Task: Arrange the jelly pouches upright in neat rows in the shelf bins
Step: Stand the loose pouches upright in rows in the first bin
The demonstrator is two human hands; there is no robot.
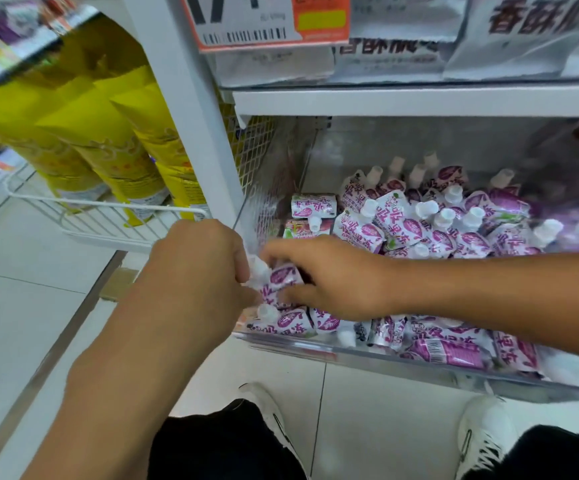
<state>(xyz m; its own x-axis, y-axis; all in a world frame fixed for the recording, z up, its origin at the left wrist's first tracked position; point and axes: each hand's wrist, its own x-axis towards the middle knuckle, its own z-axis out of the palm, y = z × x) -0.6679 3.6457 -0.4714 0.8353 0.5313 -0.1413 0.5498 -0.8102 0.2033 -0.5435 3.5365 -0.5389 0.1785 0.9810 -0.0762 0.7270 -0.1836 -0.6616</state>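
Observation:
A clear shelf bin [350, 355] holds many white-and-purple jelly pouches [433, 230] with white caps, heaped loosely toward the back and lying flat along the front. At the bin's front left corner, my left hand [198, 268] grips the white cap end of one purple pouch [283, 280]. My right hand [329, 278] holds the same pouch from the right, thumb below and fingers above it. More pouches [291, 320] lie just under both hands.
A white shelf post [191, 109] stands left of the bin, with yellow bags [108, 133] in a wire basket [108, 220] beyond it. An upper shelf [419, 102] with grey packets hangs above. My shoes [485, 431] stand on the tiled floor below.

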